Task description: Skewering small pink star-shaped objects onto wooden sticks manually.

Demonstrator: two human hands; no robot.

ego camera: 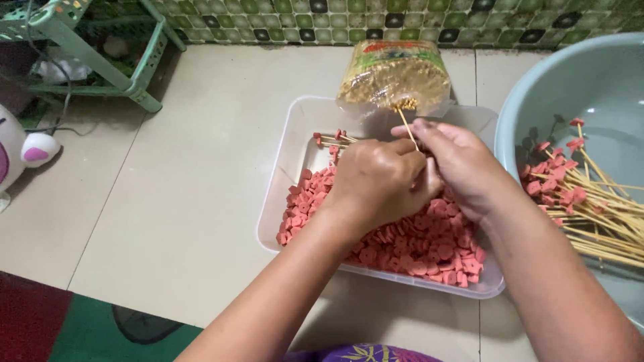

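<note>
Hands meet over the clear plastic tub (pixel 282 201) on the tiled floor (pixel 188 167). I see the left hand (pixel 379 181) curled shut, knuckles up; what it pinches I cannot tell. The right hand (pixel 463 164) has its fingers pinched on a thin wooden skewer (pixel 405 126) that sticks up toward the bag. Pink sausage slices (pixel 429 245) fill the tub under both hands, and a few loaded sticks (pixel 333 140) lie at its far end. The bag of skewers (pixel 396 77), clear plastic with a yellow and green label on top, rests on the tub's far rim. The pale blue basin (pixel 590 80) at right holds finished skewers (pixel 583 201) with pink pieces.
</note>
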